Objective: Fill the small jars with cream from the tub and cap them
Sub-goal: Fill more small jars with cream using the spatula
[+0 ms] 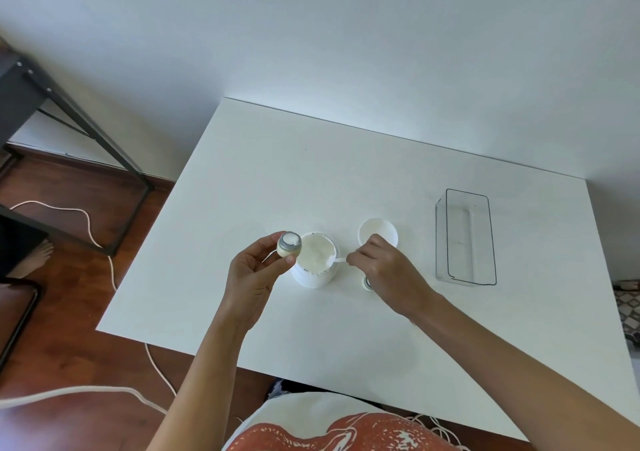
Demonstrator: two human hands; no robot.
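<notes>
left hand (250,277) gripped small jar (289,244) (cream inside) | right hand (381,263) pinched white spatula (335,260) in open tub (316,260) | counter (311,173)

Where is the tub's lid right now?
In the head view the white lid lies upturned on the table, just behind the right hand, between the open cream tub and the clear plastic bin.

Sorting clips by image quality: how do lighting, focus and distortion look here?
Head view: soft, even daylight, faint shadows, no harsh glare; white cream tub and its lid nearly blend into the white table; wide-angle lens bows the table edges; the spatula is slightly soft.
</notes>
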